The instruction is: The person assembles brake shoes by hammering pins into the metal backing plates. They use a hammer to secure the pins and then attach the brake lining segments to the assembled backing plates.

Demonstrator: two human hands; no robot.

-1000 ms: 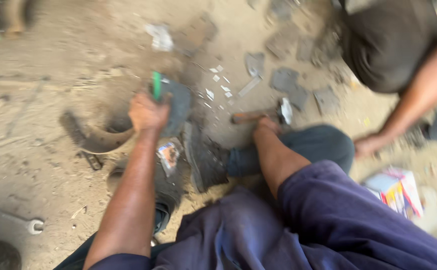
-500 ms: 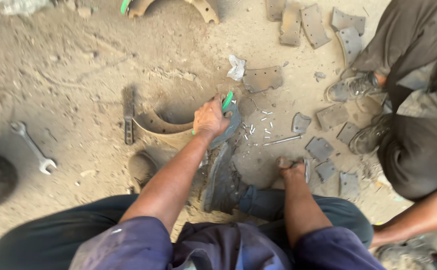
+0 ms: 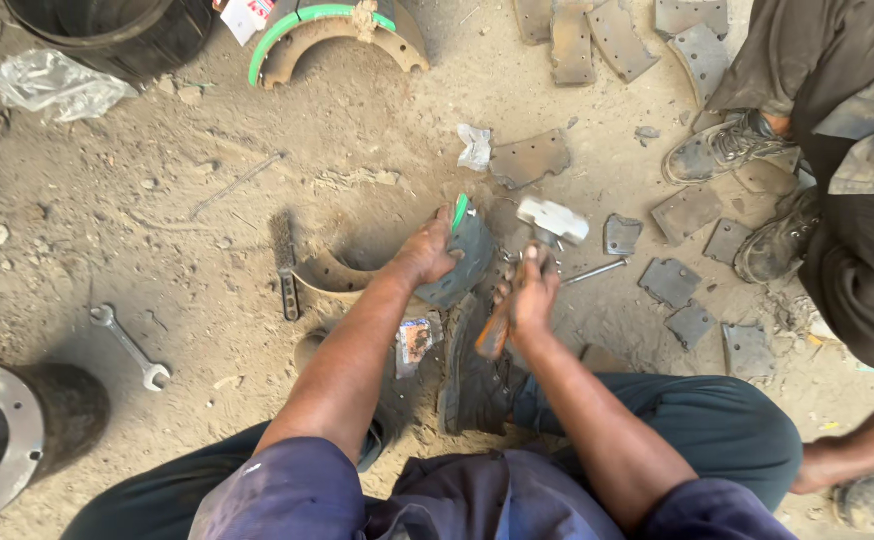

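Fingers point(image 3: 435, 232) of the left hand point(image 3: 425, 255) clamped the brake shoe point(image 3: 467, 262). Right hand point(image 3: 529, 295) gripped the hammer point(image 3: 529, 262) (head raised just beyond them); striking squarely, clear of those fingers, seemed wise.

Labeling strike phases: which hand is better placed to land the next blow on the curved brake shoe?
Right. The right hand grips the hammer by its handle, head raised beside the brake shoe. The left hand is clamped on the shoe's edge, steadying it, so it is likely not free.

Curved grey brake shoe point(image 3: 467, 262) upright on dirt; steel-headed hammer point(image 3: 542, 250), wooden handle, raised beside it.
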